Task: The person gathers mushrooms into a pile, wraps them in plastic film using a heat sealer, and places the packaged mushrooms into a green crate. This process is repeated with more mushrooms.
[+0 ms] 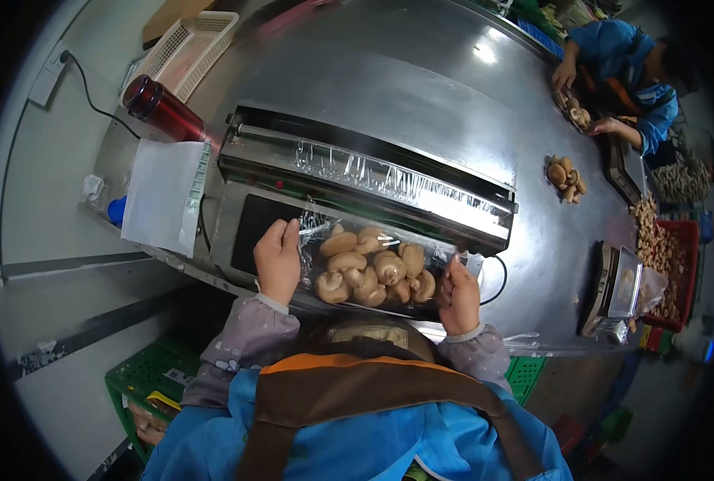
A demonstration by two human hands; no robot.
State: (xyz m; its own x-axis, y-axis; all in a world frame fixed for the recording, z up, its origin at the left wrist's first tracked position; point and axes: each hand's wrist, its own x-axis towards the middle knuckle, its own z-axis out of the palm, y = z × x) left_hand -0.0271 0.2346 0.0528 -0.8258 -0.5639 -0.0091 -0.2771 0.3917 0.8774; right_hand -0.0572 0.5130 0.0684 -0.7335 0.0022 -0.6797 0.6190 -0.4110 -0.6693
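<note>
A tray of brown mushrooms lies on the black plate of a cling-film wrapping machine, with clear film stretched over it. My left hand grips the tray's left end and the film there. My right hand grips the right end. The film runs from the shiny roll at the back of the machine down to the tray.
A red flask, a white basket and a paper sheet sit at the left. A co-worker in blue handles mushrooms at the far right, near a loose pile, a scale and a red crate. A green crate stands below.
</note>
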